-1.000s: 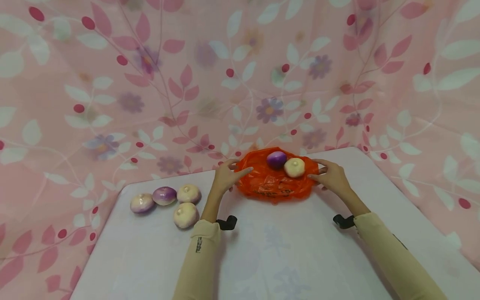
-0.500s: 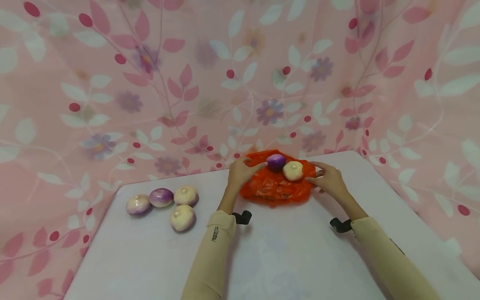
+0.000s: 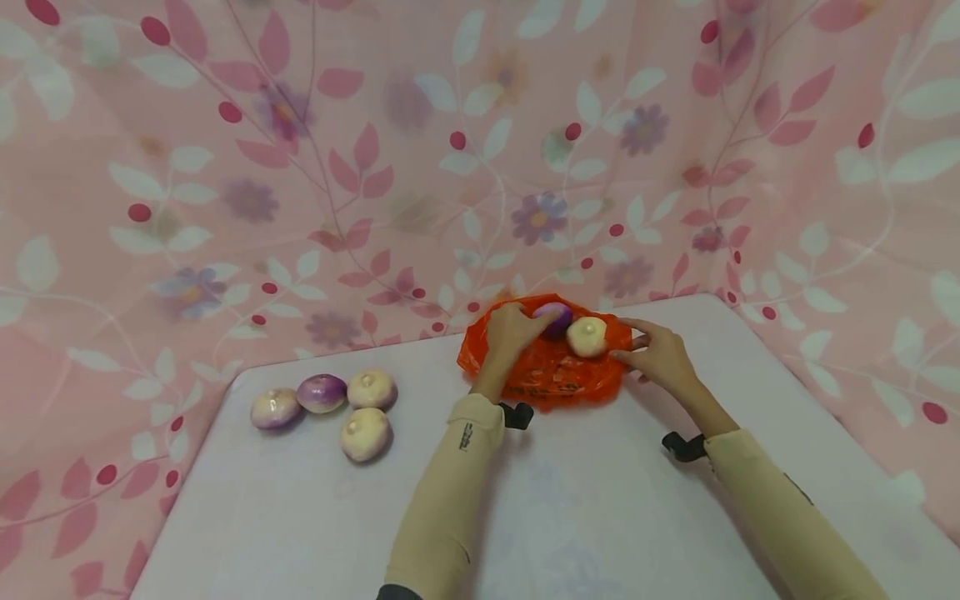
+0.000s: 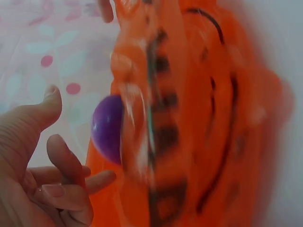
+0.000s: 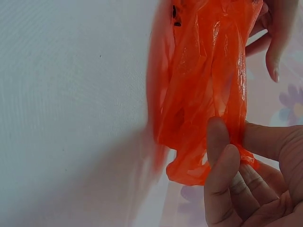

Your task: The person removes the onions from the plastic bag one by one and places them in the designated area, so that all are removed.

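An orange plastic bag lies spread near the back of the table, its mouth facing up. At its mouth sit a glossy purple, onion-like vegetable and a cream one. My left hand is over the bag's left side, its thumb overlapping the purple vegetable in the head view. In the left wrist view, my left hand has thumb and fingers spread apart beside the purple vegetable, with nothing between them. My right hand pinches the bag's right edge; the right wrist view shows thumb and fingertips on the orange film.
On the table's left stand several similar vegetables: a purple-and-white one, a pale purple-based one and cream ones. A pink floral cloth hangs behind the white table. Black camera mounts sit at both wrists.
My left hand has let go of the bag's left edge and moved right over the bag to the purple vegetable. My right hand stays on the right edge.
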`<act>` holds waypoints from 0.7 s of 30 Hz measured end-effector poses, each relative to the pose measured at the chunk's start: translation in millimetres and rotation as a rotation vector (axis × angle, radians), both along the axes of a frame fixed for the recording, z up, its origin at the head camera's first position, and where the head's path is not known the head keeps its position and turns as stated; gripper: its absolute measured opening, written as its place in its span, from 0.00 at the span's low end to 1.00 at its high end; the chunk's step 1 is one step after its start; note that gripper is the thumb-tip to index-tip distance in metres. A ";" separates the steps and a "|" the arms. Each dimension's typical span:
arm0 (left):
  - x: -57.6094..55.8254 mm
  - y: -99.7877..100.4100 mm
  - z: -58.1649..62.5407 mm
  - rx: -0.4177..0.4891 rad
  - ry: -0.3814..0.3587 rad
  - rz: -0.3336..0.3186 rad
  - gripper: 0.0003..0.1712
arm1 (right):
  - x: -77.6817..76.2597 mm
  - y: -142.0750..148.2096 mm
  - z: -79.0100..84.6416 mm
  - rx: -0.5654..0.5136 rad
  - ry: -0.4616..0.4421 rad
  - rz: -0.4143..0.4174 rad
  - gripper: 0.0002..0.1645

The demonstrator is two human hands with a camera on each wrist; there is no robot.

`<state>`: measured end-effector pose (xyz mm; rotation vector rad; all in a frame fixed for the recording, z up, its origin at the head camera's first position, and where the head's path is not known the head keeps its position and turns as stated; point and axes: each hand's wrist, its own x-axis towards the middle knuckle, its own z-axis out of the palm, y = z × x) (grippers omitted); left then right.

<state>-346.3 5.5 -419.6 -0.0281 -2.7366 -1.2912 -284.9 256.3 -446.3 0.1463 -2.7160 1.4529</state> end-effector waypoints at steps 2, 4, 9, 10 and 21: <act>-1.7 8.3 2.1 -0.051 -0.005 0.021 0.36 | 0.5 0.5 1.1 0.000 0.004 -0.003 0.40; -3.9 14.6 2.3 -0.102 -0.015 0.046 0.36 | 1.0 0.7 2.0 -0.001 0.005 -0.002 0.40; -9.3 21.1 -1.7 -0.162 -0.052 0.087 0.38 | 0.5 2.0 2.9 0.003 0.010 0.000 0.40; -9.5 21.6 -2.4 -0.160 -0.051 0.091 0.38 | 0.3 2.5 3.2 0.005 0.011 -0.001 0.40; -9.8 30.7 -8.4 -0.058 -0.047 0.164 0.33 | 4.2 6.1 1.0 0.012 -0.010 -0.005 0.40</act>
